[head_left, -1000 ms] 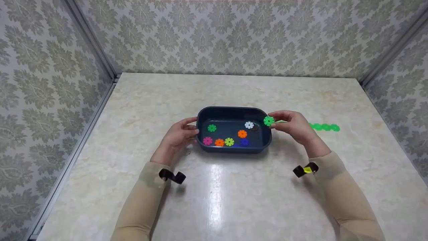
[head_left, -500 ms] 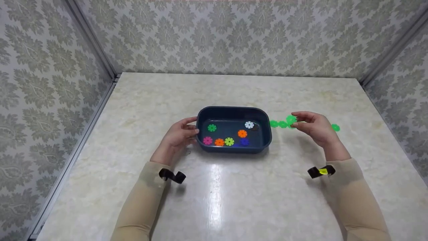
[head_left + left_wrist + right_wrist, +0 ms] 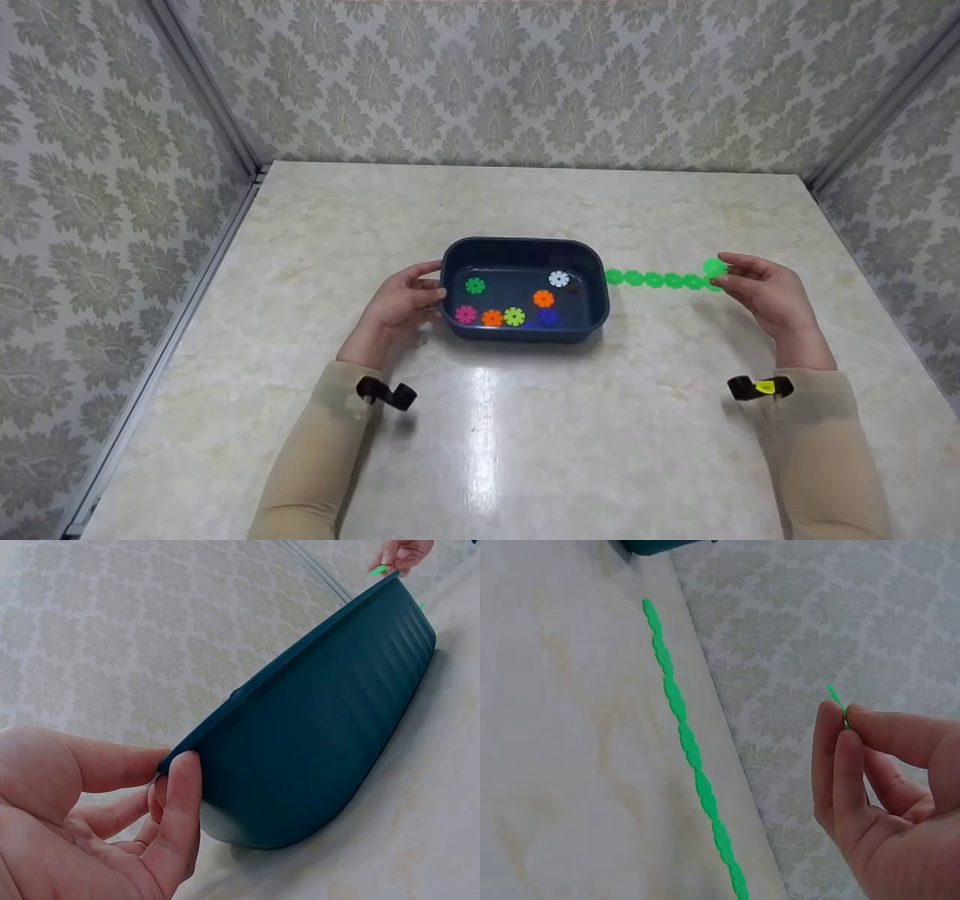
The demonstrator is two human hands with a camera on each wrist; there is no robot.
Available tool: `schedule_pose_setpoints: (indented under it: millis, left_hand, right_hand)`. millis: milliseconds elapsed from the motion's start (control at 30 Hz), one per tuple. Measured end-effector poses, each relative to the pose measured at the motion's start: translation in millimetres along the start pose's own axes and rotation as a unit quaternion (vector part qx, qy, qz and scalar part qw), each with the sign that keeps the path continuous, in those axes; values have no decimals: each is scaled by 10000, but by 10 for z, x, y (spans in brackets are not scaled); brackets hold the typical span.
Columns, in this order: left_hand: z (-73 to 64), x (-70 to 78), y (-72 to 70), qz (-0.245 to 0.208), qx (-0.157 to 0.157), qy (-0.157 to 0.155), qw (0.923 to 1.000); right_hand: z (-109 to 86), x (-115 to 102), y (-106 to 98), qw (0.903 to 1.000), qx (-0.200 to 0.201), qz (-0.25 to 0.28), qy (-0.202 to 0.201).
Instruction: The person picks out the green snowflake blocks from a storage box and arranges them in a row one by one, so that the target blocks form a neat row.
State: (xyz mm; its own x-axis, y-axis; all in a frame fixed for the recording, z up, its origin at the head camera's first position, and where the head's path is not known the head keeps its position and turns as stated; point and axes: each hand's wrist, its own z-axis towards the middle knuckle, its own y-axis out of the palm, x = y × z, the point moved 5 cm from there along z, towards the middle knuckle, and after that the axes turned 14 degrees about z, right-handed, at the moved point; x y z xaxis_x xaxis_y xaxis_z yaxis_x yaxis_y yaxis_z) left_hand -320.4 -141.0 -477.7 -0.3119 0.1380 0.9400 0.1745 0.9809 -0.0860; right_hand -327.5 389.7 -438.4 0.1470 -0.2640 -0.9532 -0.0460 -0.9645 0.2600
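Note:
My left hand (image 3: 397,306) holds the left end of a dark blue plastic basin (image 3: 525,335). In the left wrist view its fingers pinch the basin's rim (image 3: 277,664). My right hand (image 3: 776,304) pinches a bright green snowflake disc (image 3: 714,268) between thumb and fingertips, above the table. The right wrist view shows that disc edge-on as a thin green sliver (image 3: 835,696). Below it, a straight row of green discs (image 3: 655,280) lies on the table, running right from the basin; the right hand overlaps its right end in the head view.
Inside the basin lie loose discs: a darker green one (image 3: 475,286), a white one (image 3: 559,279), a pink one (image 3: 465,314), two orange, a yellow-green (image 3: 514,316) and a blue one (image 3: 549,317). Patterned walls (image 3: 495,82) stand behind and beside the pale table (image 3: 360,202).
My right hand has moved right from the basin's right rim, along the row of green discs, with the green disc still pinched. The left hand and basin stay in place.

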Motion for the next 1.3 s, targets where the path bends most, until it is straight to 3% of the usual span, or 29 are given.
schedule_pose_setpoints:
  millis: [400,700,967,1300]
  left_hand:
    - [-9,12,-8,45,32,-35,10000]
    - [-16,9,-9,133,2,2,9999]
    - [-19,1,-9,38,22,-49,10000]
    - [-10,0,-13,112,68,-50,9999]
  right_hand:
    - [63,17,-539,9929,798,880,98]
    - [142,96,-893,9708,2096,951,682]
    - [217,156,-1018,9540,2610,1040,1047]
    - [264,172,-1034,9422,3061,486,1276]
